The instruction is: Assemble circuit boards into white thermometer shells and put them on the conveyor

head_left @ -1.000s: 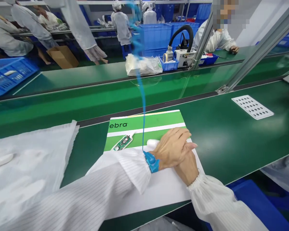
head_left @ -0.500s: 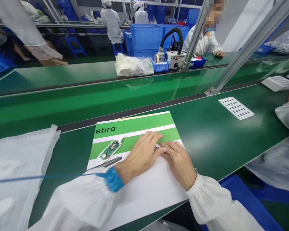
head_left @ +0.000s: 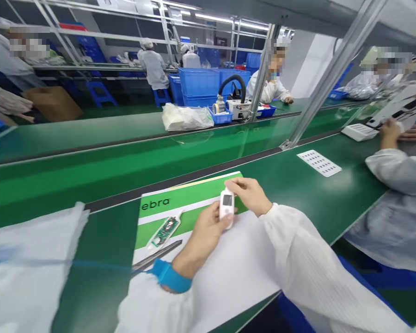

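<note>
over a green workbench [head_left: 308, 217], white device [head_left: 226, 206], blue crates [head_left: 198, 82] beyond

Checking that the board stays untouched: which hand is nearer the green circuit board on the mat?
Left. The left hand is just to the right of the circuit board, not touching it. The right hand is farther right, beyond the white device.

The head-worn camera looks forward and down from above the near edge of the green workbench [head_left: 308, 217]. The left hand [head_left: 204, 236] and right hand [head_left: 249, 194] sit close in the lower middle of the view, which reaches across a second green bench [head_left: 90, 127] to blue crates [head_left: 197, 83] and a distant co-worker [head_left: 153, 64].
</note>
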A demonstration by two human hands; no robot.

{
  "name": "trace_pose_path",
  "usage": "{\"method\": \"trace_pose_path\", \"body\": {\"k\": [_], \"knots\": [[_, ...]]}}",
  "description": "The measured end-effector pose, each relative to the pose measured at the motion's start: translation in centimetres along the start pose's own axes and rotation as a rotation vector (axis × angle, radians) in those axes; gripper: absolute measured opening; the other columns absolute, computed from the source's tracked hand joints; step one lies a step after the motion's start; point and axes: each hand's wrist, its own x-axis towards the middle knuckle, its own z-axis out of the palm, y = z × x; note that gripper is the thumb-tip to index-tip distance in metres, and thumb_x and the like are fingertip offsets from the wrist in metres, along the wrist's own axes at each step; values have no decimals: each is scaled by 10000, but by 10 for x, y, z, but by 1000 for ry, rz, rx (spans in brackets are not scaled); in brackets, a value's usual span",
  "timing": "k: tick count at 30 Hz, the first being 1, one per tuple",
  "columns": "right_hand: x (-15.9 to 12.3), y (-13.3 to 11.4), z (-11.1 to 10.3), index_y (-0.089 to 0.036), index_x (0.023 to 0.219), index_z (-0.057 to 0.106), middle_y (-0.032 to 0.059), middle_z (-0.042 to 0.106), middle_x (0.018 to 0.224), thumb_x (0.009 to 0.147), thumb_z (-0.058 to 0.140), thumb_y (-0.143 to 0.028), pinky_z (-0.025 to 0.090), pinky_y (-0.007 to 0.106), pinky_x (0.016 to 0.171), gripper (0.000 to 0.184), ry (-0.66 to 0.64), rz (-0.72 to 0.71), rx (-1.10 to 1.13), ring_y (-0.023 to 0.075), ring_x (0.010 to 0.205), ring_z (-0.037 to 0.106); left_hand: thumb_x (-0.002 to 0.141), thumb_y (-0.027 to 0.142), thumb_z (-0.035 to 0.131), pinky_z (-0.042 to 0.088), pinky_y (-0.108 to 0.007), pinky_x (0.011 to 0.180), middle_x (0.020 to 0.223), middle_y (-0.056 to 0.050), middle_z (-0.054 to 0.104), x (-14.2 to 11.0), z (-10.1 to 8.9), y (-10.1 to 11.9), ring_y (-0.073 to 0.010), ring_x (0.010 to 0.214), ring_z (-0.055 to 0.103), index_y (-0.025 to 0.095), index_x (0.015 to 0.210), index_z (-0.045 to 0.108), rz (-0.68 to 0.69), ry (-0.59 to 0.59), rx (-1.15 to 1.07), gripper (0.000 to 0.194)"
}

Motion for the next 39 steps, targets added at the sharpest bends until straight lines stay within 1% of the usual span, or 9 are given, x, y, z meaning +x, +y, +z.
{"method": "trace_pose_path", "body": {"k": [4,8,14,20,26,32,35,37,39], "knots": [[20,8,27,-166,818,620,-35,489,588,781,665,-569,303,212,388,407,-121,160,232,82,448,398,737,277,792,494,-373,963,1170,-120,639,0,0,-12,-200,1013,651,165,1199,547,-4,19,-285,534],[23,18,38,-190,887,573,-74,378,555,780,638,-648,169,206,319,474,-200,274,360,58,377,263,708,254,822,500,-359,957,1179,-125,637,-1,-7,-17,-204,1024,644,149,1180,567,6,22,-349,547],[27,20,27,-165,865,611,-26,456,702,783,710,-554,382,184,512,410,-139,230,473,77,597,435,828,264,710,504,-361,957,1114,-108,680,2,-9,-14,-206,998,669,133,1192,588,-40,153,-276,406],[23,16,17,-174,848,617,-16,432,726,845,661,-540,360,207,541,369,-148,146,494,87,621,406,854,247,679,515,-324,948,1141,-95,681,-1,-3,-13,-193,1016,663,144,1228,582,10,135,-238,400],[20,16,13,-189,854,614,11,431,835,941,560,-457,364,236,586,287,-268,1,539,109,687,394,830,182,681,497,-317,999,1187,-14,687,-4,5,-24,-177,1083,645,250,1227,605,81,318,0,409],[23,21,14,-202,868,613,21,440,889,960,534,-433,383,242,619,260,-282,-15,573,123,747,421,848,206,672,527,-296,955,1154,24,699,-6,5,-25,-165,1050,658,286,1227,599,106,360,148,395],[25,18,11,-200,857,609,15,459,878,967,521,-436,403,241,630,274,-280,-24,547,113,730,436,898,253,620,556,-315,908,1161,10,698,-4,0,-23,-183,1023,672,285,1260,581,113,371,319,365],[21,12,5,-206,893,628,20,508,897,978,486,-461,442,258,663,305,-275,-65,437,118,743,481,940,250,552,556,-345,920,1197,-20,688,-4,-6,-24,-202,1044,669,256,1279,573,216,411,541,339],[9,5,-6,-218,981,659,36,579,977,968,507,-464,479,291,741,290,-279,-151,178,144,838,547,958,170,486,511,-396,1005,1274,-57,655,-6,-11,-27,-231,1143,629,209,1285,574,411,430,828,341]]}}
